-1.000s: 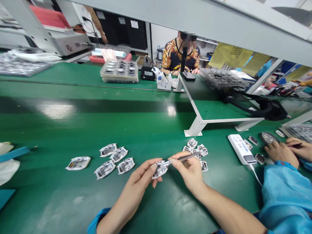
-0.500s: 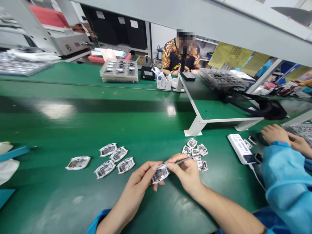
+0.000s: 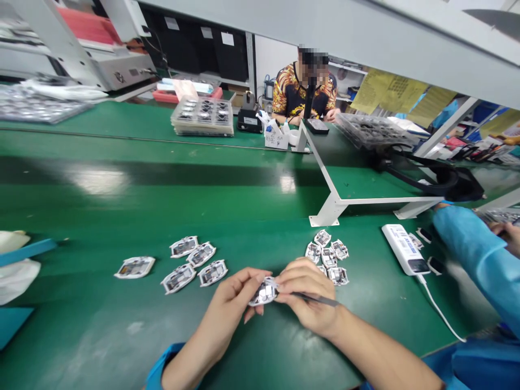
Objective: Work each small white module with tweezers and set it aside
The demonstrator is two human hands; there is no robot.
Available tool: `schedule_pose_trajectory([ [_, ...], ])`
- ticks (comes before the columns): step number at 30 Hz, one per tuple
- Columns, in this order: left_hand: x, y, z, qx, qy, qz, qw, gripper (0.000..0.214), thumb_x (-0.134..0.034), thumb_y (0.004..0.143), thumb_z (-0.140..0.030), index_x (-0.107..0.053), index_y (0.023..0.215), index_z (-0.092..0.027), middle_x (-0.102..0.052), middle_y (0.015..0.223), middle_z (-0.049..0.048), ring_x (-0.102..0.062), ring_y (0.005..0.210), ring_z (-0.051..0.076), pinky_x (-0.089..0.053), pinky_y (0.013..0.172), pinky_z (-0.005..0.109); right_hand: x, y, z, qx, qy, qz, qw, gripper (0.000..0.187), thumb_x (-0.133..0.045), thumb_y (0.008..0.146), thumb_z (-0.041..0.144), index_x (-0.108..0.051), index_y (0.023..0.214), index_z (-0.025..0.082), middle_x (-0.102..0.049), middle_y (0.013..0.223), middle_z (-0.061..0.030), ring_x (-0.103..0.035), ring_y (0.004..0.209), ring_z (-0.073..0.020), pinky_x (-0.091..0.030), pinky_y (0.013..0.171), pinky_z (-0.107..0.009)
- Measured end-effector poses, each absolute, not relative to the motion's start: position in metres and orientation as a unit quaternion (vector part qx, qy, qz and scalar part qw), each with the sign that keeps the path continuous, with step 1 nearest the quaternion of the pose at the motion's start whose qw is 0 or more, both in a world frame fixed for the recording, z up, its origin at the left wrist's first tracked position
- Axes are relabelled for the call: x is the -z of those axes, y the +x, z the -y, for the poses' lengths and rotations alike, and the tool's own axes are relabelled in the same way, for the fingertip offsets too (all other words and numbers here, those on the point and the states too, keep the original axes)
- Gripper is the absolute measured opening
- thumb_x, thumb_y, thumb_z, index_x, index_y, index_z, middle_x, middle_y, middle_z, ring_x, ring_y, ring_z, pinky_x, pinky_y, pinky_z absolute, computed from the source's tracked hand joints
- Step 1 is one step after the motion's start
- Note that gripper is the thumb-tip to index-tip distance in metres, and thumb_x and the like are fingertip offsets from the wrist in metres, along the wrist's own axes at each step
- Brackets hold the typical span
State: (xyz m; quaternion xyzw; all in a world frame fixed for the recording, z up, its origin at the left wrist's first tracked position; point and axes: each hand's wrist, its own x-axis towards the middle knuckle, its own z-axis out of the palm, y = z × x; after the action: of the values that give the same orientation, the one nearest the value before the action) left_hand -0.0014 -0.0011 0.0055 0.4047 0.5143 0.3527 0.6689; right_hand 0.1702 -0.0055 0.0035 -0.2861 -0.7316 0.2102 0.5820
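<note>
My left hand (image 3: 235, 300) pinches a small white electronic housing (image 3: 263, 292) by its left side, its open face with metal parts and circuitry turned up. Close against its right edge is my right hand (image 3: 306, 295), closed, with dark tweezers (image 3: 314, 298) lying across its fingers and pointing back toward the wrist. Whether the right fingertips also grip the housing cannot be made out. Several similar housings (image 3: 177, 278) lie on the green bench to the left, one (image 3: 135, 267) a little apart. More housings (image 3: 329, 257) are clustered beyond my right hand.
A white power bank-like box (image 3: 402, 249) with a cable lies at right, beside a co-worker's blue sleeve (image 3: 471, 254). A white-edged raised shelf (image 3: 333, 203) stands beyond the housings. Stacked clear trays (image 3: 203, 116) are farther back; another person sits opposite.
The tweezers have swung from pointing away up-right to lying back across my right hand. The held housing is tilted differently. The co-worker's arm has reached farther forward, under the shelf.
</note>
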Motion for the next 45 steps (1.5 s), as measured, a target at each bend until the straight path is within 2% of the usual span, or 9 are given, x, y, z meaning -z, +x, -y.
schedule_pose_trajectory([
  [7,-0.006,-0.001,0.002,-0.342,0.4,-0.516,0.676,0.049,-0.067,0.073,-0.059,-0.066,0.09,-0.013,-0.059,0.049,-0.003,-0.045,0.046,0.011,-0.031,0.043,0.02,0.001,0.17,0.005,-0.251,-0.319,0.693,0.596,0.007,-0.071,0.086,0.018,-0.072,0.09,0.023,-0.079,0.081,-0.0056,-0.073,0.076,-0.0217,-0.054,0.074,-0.04],
  [15,-0.007,0.0,0.003,-0.356,0.411,-0.506,0.669,0.044,-0.065,0.076,-0.055,-0.068,0.092,-0.013,-0.06,0.053,-0.0018,-0.045,0.049,0.011,-0.033,0.044,0.021,0.01,0.168,0.006,-0.428,-0.443,0.542,0.571,0.002,-0.074,0.082,0.023,-0.073,0.083,0.022,-0.078,0.082,-0.0053,-0.074,0.077,-0.0202,-0.058,0.072,-0.032],
  [20,-0.006,0.001,0.002,-0.364,0.404,-0.505,0.67,0.042,-0.07,0.073,-0.054,-0.068,0.088,-0.014,-0.06,0.055,-0.0021,-0.047,0.05,0.011,-0.034,0.044,0.02,0.013,0.166,0.002,-0.497,-0.442,0.488,0.565,0.008,-0.077,0.078,0.028,-0.073,0.08,0.021,-0.078,0.081,-0.004,-0.074,0.077,-0.0196,-0.059,0.072,-0.031],
  [26,-0.004,0.001,0.0,-0.357,0.394,-0.505,0.68,0.04,-0.072,0.072,-0.052,-0.068,0.084,-0.015,-0.058,0.053,-0.003,-0.046,0.049,0.011,-0.032,0.043,0.019,0.007,0.168,0.005,-0.446,-0.406,0.557,0.571,0.008,-0.073,0.083,0.029,-0.071,0.084,0.02,-0.077,0.084,-0.0055,-0.074,0.081,-0.0191,-0.06,0.076,-0.032],
  [29,-0.006,0.001,0.0,-0.356,0.399,-0.506,0.676,0.039,-0.072,0.072,-0.052,-0.069,0.082,-0.015,-0.058,0.053,-0.0034,-0.046,0.048,0.01,-0.031,0.042,0.019,0.006,0.169,0.005,-0.458,-0.405,0.552,0.566,0.011,-0.071,0.085,0.031,-0.07,0.086,0.02,-0.076,0.085,-0.0054,-0.074,0.078,-0.0181,-0.06,0.072,-0.03],
  [35,-0.009,0.002,0.001,-0.35,0.404,-0.512,0.673,0.039,-0.073,0.069,-0.054,-0.067,0.078,-0.016,-0.056,0.053,-0.0044,-0.045,0.046,0.01,-0.029,0.042,0.019,0.011,0.169,0.003,-0.464,-0.4,0.541,0.577,0.011,-0.073,0.083,0.03,-0.069,0.084,0.02,-0.076,0.083,-0.0045,-0.074,0.078,-0.0178,-0.06,0.072,-0.029],
  [41,-0.004,0.0,0.001,-0.337,0.403,-0.52,0.674,0.042,-0.073,0.069,-0.055,-0.068,0.081,-0.015,-0.055,0.055,-0.0046,-0.044,0.048,0.009,-0.029,0.043,0.018,0.002,0.17,0.004,-0.42,-0.394,0.598,0.558,0.005,-0.07,0.085,0.023,-0.071,0.082,0.019,-0.077,0.081,-0.0059,-0.074,0.077,-0.0187,-0.06,0.071,-0.03],
  [45,-0.006,0.0,0.001,-0.349,0.409,-0.508,0.673,0.039,-0.071,0.073,-0.051,-0.07,0.087,-0.014,-0.058,0.06,-0.0025,-0.047,0.053,0.011,-0.034,0.047,0.02,-0.003,0.171,0.004,-0.364,-0.394,0.642,0.547,0.004,-0.07,0.085,0.021,-0.071,0.082,0.019,-0.077,0.083,-0.0065,-0.074,0.078,-0.0185,-0.059,0.073,-0.031],
])
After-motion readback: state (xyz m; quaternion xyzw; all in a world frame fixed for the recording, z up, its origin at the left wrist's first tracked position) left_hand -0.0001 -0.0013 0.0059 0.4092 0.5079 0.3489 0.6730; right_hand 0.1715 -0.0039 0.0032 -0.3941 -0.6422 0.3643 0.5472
